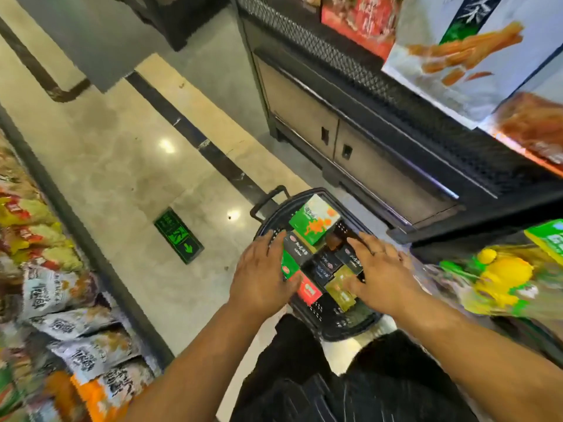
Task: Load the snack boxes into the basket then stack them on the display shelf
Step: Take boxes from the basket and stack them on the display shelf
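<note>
The basket (341, 333) is standing on the floor (137, 166) at 5 o'clock from the picture's middle, probably so both hands are reaching it from above. The snack boxes (313, 222) are filling it tightly, a green one lying on top at 12 o'clock. The left hand (262, 269) is resting at its 9 o'clock side, the right hand (382, 269) at 3 o'clock; both are lying flat and open over the boxes, gripping nothing

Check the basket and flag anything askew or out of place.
The green-and-orange box at the far end of the basket sits tilted atop the dark boxes, one corner raised. Nothing looks spilled or damaged.
</note>
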The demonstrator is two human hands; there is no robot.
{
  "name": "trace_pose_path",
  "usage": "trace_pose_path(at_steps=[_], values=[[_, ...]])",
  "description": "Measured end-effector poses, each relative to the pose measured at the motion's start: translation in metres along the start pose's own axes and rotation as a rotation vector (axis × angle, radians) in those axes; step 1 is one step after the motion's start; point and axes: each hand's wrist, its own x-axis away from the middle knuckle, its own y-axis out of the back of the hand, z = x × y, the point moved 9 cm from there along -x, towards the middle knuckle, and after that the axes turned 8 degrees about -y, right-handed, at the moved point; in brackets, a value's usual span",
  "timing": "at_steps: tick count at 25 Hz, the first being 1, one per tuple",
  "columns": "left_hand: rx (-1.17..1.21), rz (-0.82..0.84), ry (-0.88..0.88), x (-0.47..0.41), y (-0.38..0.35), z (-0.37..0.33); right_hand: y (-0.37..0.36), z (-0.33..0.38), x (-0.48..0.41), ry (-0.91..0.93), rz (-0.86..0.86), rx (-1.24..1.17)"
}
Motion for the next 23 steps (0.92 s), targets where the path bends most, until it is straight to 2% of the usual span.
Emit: trace_pose_path(at_steps=[4, 10, 13, 16, 18, 23], values=[[0.013, 0.098, -0.107, -0.079, -0.017, 0.038, -0.017, 0.009, -0.042, -0.185, -0.026, -0.173], [0.273, 0.260, -0.029, -0.199, -0.128, 0.078, -0.102, -0.015, -0.097, -0.343, 0.050, -0.320], [0.321, 0.305, 0.046, -0.256, -0.196, 0.104, -0.148, -0.028, -0.129, -0.374, 0.075, -0.380], [0.346, 0.255, 0.074, -0.300, -0.251, 0.133, -0.191, -0.037, -0.160, -0.371, 0.087, -0.404], [0.388, 0.280, 0.102, -0.319, -0.283, 0.146, -0.219, -0.043, -0.179, -0.366, 0.098, -0.430], [0.544, 0.403, 0.115, -0.341, -0.323, 0.159, -0.265, -0.054, -0.214, -0.351, 0.166, -0.440]])
